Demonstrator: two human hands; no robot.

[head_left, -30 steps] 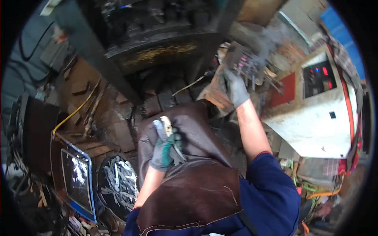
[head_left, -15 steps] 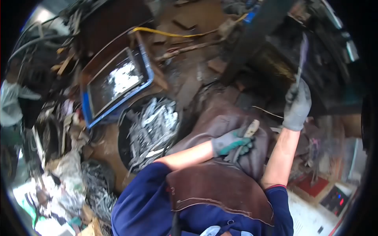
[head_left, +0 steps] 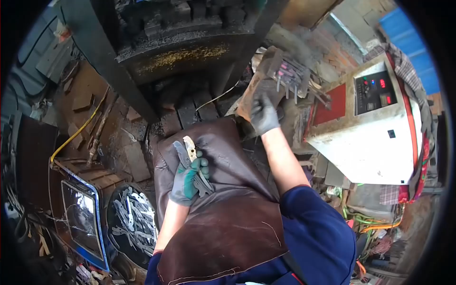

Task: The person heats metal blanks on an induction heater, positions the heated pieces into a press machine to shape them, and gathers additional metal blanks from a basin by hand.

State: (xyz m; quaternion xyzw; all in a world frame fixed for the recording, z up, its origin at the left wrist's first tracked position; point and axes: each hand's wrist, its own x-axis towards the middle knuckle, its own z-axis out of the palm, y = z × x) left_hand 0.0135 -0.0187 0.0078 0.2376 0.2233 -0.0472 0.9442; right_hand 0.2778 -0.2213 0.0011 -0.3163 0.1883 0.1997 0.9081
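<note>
My left hand [head_left: 190, 182], in a grey and green glove, is closed round several flat, shaped metal pieces [head_left: 181, 153] above the brown leather apron on my lap. One of these is a tan piece [head_left: 190, 147] with a hole in it; the others are grey. My right hand [head_left: 264, 114], in a grey glove with dark fingers, reaches out beside a brown brick block [head_left: 256, 90]. Its fingers blend into the dark background, so their grip is unclear. Just beyond it, several rods with a pinkish glow [head_left: 287, 71] lie at the block.
A white control box [head_left: 365, 147] with lit displays stands at the right. In front is a dark metal machine frame [head_left: 185, 59]. At the lower left are a black tub [head_left: 114, 232] of grey metal pieces and a blue-rimmed tray [head_left: 100, 228]. A yellow hose [head_left: 76, 133] crosses the floor.
The view has swung to the right. My right hand, which held a thin strip upright near the machine, is now by the brick block, and that strip cannot be made out. My left hand keeps its pieces.
</note>
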